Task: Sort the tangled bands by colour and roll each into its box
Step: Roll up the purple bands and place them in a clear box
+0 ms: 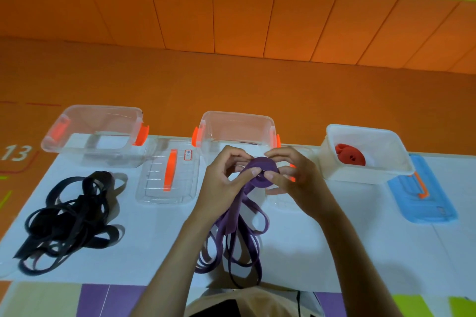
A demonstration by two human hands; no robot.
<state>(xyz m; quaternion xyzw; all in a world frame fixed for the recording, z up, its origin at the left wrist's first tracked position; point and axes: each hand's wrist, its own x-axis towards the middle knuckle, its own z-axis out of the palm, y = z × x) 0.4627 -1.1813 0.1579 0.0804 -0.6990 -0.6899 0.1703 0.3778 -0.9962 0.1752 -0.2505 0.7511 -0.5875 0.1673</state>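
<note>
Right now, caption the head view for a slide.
Left hand and right hand roll the purple band; black bands lie tangled.

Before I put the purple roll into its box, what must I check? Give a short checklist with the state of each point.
1. Left hand and right hand grip the purple band: ok.
2. Purple band rolled to its end: not ok, loose loops lie on the table.
3. Middle box open: ok.
4. Red roll inside the white box: ok.
5. Black band rolled: not ok, tangled on the table.
</note>
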